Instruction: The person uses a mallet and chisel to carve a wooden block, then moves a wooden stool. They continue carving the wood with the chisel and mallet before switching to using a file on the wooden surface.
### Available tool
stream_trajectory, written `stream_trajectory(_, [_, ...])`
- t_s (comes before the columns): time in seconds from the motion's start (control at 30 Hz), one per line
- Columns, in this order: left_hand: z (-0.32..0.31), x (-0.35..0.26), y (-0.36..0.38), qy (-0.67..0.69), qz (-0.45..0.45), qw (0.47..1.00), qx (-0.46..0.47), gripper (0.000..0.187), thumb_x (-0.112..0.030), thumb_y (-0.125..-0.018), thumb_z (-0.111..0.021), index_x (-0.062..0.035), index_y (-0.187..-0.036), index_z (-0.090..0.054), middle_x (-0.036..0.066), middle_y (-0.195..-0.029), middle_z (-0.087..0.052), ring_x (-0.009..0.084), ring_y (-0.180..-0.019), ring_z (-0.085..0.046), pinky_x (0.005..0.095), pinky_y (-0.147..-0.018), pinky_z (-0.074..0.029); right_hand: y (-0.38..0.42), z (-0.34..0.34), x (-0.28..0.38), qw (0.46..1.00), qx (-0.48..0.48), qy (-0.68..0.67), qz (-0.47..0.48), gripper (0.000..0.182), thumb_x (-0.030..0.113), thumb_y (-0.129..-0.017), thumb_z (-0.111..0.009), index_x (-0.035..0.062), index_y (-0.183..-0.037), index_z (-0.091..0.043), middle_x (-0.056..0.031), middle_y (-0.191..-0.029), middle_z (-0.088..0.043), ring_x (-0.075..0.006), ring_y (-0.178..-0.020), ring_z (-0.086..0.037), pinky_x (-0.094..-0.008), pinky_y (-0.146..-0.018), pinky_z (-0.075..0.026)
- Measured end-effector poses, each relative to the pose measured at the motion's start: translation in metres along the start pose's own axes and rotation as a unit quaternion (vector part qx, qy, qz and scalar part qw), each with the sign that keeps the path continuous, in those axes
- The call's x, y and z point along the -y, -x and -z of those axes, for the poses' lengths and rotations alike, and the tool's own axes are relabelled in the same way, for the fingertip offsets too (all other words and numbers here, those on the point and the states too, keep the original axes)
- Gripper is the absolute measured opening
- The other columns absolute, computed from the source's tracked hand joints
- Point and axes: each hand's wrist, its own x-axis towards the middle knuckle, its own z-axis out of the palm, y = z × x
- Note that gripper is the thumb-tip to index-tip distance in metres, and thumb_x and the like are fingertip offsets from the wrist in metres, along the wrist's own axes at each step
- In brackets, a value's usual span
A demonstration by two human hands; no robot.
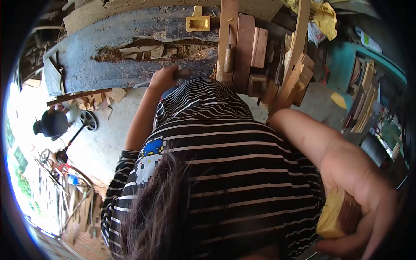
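On the near edge of the dark, worn workbench (pixel 108 41), my left hand (pixel 164 79) is closed around a chisel (pixel 184 73). Its dark wooden handle sticks out to the right of my fist, and a thin blade seems to point left. My right hand (pixel 372 199), low at the right, grips a wooden block (pixel 340 212) with a yellow face and a reddish-brown side. The fingers curl around its right and lower sides. At the bench's back lies a yellow block with a rectangular hollow (pixel 198 24).
A wooden-handled tool (pixel 228 58) and a dark-handled tool (pixel 279 73) lie among planks at the bench's right. Wood chips fill a ragged hole (pixel 151 52) in the bench. A black pot (pixel 55 122) and wood offcuts (pixel 102 102) are on the floor at left; a teal cabinet (pixel 342 56) stands right.
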Motion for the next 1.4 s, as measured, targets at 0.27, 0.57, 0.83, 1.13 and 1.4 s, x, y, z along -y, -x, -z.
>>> stream_trajectory(0.27, [-0.104, 0.135, 0.033, 0.062, 0.129, 0.989, 0.045, 0.049, -0.03, -0.063, -0.071, -0.0019, -0.102, -0.064, 0.023, -0.099, -0.064, 0.0359, -0.098, -0.061, 0.0431, -0.083, -0.047, 0.024, -0.012, 0.032, 0.998, -0.031, 0.003, 0.054, 0.019, -0.003, -0.081, -0.052, 0.0117, -0.07, -0.055, 0.0052, -0.067, -0.063, -0.0059, -0.066, -0.063, -0.0285, -0.099, -0.038])
stream_trajectory(0.57, [-0.241, 0.297, 0.019, 0.112, 0.203, 0.973, -0.007, 0.051, -0.034, -0.063, -0.072, -0.0021, -0.103, -0.064, 0.024, -0.097, -0.065, 0.0353, -0.096, -0.063, 0.0404, -0.08, -0.048, 0.021, -0.029, 0.046, 0.995, -0.033, -0.039, 0.087, 0.018, -0.003, -0.08, -0.052, 0.0113, -0.07, -0.056, 0.0049, -0.066, -0.063, -0.0066, -0.065, -0.063, -0.028, -0.098, -0.039])
stream_trajectory(0.83, [-0.183, 0.226, 0.05, 0.078, 0.201, 0.976, 0.0, 0.05, -0.032, -0.064, -0.071, -0.0021, -0.103, -0.064, 0.024, -0.097, -0.064, 0.0354, -0.096, -0.063, 0.04, -0.08, -0.048, 0.03, -0.039, 0.043, 0.992, -0.032, -0.083, 0.089, 0.018, -0.003, -0.08, -0.052, 0.0109, -0.07, -0.056, 0.0046, -0.066, -0.063, -0.0071, -0.065, -0.063, -0.0276, -0.097, -0.04])
stream_trajectory(1.13, [-0.16, 0.197, 0.053, 0.044, 0.2, 0.979, 0.005, 0.048, -0.031, -0.066, -0.07, -0.0022, -0.103, -0.064, 0.024, -0.097, -0.064, 0.0354, -0.096, -0.062, 0.0396, -0.079, -0.048, 0.029, -0.053, 0.032, 0.986, -0.026, -0.143, 0.085, 0.018, -0.003, -0.08, -0.052, 0.0105, -0.07, -0.057, 0.0042, -0.066, -0.063, -0.0078, -0.065, -0.063, -0.0272, -0.096, -0.041])
stream_trajectory(1.4, [-0.101, 0.121, 0.071, 0.075, 0.137, 0.978, -0.14, 0.041, -0.025, -0.067, -0.071, -0.002, -0.1, -0.064, 0.023, -0.093, -0.065, 0.0342, -0.092, -0.064, 0.0379, -0.074, -0.049, 0.026, -0.061, 0.031, 0.981, -0.024, -0.173, 0.085, 0.018, -0.003, -0.08, -0.052, 0.0101, -0.07, -0.058, 0.0039, -0.066, -0.063, -0.0083, -0.065, -0.063, -0.0268, -0.095, -0.042])
